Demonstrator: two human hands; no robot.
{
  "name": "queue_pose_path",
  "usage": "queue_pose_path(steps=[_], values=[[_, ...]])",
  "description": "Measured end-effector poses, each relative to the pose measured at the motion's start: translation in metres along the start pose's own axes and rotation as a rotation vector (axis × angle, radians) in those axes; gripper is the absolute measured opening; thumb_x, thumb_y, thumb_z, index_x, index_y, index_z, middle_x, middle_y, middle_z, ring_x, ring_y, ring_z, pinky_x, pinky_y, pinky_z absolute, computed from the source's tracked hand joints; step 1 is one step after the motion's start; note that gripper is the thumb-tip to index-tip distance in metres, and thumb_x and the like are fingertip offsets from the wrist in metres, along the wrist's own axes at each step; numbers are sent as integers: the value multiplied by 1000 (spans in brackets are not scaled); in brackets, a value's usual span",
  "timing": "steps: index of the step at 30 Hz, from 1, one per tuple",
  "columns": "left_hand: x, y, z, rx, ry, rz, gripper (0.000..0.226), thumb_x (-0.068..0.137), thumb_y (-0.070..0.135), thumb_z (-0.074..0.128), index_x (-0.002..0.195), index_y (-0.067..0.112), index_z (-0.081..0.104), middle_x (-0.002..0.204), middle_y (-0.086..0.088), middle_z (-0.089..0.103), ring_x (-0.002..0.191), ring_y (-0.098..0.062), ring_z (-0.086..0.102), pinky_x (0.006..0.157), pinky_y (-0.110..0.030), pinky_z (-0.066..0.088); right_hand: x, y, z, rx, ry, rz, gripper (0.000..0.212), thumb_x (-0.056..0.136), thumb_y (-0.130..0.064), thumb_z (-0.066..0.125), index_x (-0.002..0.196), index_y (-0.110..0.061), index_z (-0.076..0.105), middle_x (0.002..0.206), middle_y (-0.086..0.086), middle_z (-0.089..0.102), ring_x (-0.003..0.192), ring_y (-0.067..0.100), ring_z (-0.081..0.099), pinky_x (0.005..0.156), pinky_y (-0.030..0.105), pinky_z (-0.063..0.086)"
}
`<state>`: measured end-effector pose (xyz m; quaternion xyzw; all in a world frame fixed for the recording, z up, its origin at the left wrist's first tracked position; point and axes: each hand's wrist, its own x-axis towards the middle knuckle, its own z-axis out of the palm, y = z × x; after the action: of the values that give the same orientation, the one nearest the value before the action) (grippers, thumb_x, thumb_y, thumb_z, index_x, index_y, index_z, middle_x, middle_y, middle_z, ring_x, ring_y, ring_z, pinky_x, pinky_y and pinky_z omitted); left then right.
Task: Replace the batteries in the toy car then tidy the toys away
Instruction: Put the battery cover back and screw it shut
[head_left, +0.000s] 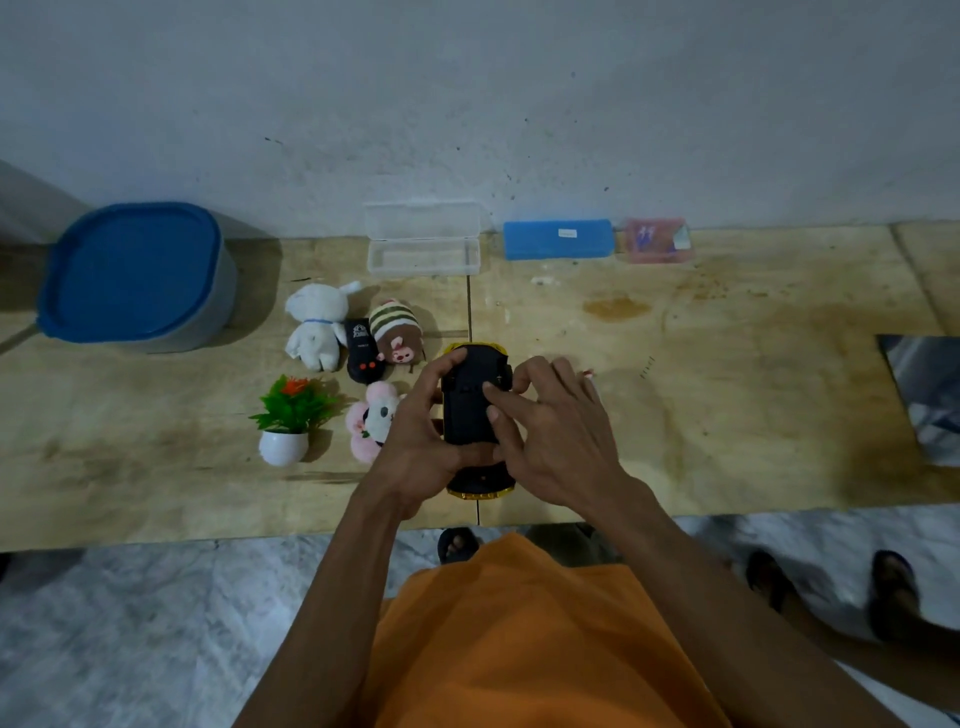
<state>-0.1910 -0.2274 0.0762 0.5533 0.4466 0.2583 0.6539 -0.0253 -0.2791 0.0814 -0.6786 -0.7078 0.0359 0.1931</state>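
Wooden table (727, 395), white wall (467, 93), marble floor (130, 623)

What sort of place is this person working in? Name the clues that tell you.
Probably a room in a home, at a makeshift work surface. A stained plywood table stands against a scuffed plain wall; soft toys such as a white plush rabbit lie on it, and sandalled feet stand on marbled flooring.

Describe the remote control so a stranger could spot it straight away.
Start at the big grey tub with the blue lid at the table's far left, then move right to the cluster of soft toys. The small black plastic remote control lies between the white plush rabbit and the brown plush with the striped hat. It is the only hard black item there, with two red buttons at its near end.
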Motion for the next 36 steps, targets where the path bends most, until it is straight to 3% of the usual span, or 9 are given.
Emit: queue_pose_path(steps=[3,7,10,13,17,21,28,32,36], values=[[8,-4,6,-24,17,-16,85,76,5,86,145,34,44,143,3,52,128,-22,55,89,-43,61,2,13,2,251,88,145,32,97,-30,52,119,-17,72,95,2,54,88,20,51,70,33,44],[21,-7,15,-51,32,-70,81,81,4,81,145,35,42,140,-2,52,113,-10,64,81,-35,62,6,51,3,458,263,489,20,96,-17,63,114,-14,72,90,0,62,74,-3,55,74,3,40],[31,-10,25,-40,24,-107,77,85,4,78,146,34,41,139,-5,51,100,-3,68,74,-28,61,5,88,17,486,257,705,21,94,-16,66,113,-13,73,91,5,69,73,7,58,76,14,48],[42,-13,36,-21,35,-150,76,86,8,77,147,34,39,140,-3,49,108,-8,64,77,-30,62,1,119,36,459,146,834,25,92,-24,69,115,-14,72,96,4,73,77,11,63,75,21,45],[55,-18,49,13,57,-195,77,85,11,78,147,36,40,141,-3,47,118,-23,61,82,-38,63,-4,143,63,390,19,890,28,94,-33,66,113,-14,73,99,7,73,87,22,69,71,21,35],[65,-22,58,30,74,-240,77,86,9,78,147,36,40,143,-2,46,118,-24,61,82,-40,63,-3,150,82,370,-73,919,29,97,-35,61,93,-11,75,73,3,61,70,24,60,59,25,35],[75,-21,66,67,84,-271,76,87,6,76,147,35,40,141,1,46,122,-22,57,81,-36,63,3,155,101,259,-177,920,24,98,-30,58,102,-13,75,95,13,68,88,33,66,62,27,40],[75,-18,64,34,90,-261,76,87,4,75,148,33,39,141,1,47,114,-13,62,74,-26,61,12,152,88,346,-134,900,22,98,-25,57,108,-13,72,100,13,68,90,31,66,68,29,46],[73,-11,57,0,97,-224,75,87,3,75,146,34,41,141,3,48,112,-11,64,74,-24,60,41,133,42,540,70,792,24,102,-29,54,106,-10,68,90,2,68,78,15,63,67,22,46]])
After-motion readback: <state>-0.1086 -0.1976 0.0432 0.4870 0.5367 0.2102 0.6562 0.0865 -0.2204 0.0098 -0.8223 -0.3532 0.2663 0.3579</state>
